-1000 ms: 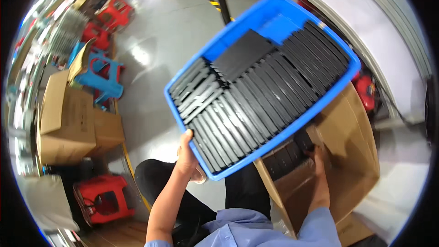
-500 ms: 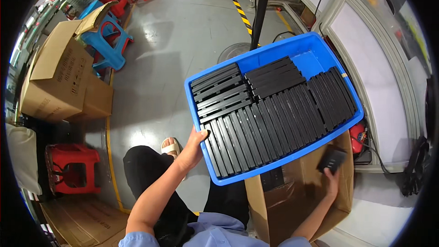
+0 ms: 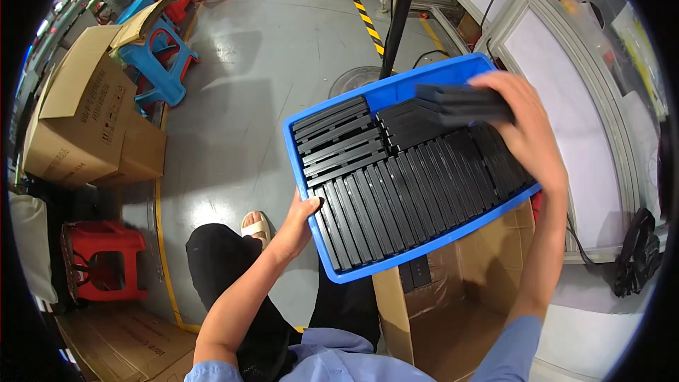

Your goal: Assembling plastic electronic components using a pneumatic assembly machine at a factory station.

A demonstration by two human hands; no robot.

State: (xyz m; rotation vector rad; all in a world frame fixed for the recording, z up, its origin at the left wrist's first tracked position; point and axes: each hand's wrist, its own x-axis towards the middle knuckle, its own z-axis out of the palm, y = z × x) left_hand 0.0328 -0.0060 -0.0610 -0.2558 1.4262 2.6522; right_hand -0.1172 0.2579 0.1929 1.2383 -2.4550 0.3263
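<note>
Gripped by the right hand point(image 3: 527, 124), black strips point(image 3: 463, 102) hover over the blue bin point(image 3: 396, 88).

I get a bright, evenly lit view, with overhead light throwing white glare patches on the glossy grey floor point(image 3: 283, 49) near the top of the frame and soft shadows under the blue stool point(image 3: 159, 64). My fisheye bends straight edges hard toward a black circular rim. My right hand point(image 3: 527, 124) looks slightly motion-blurred; the centre stays sharp.
</note>
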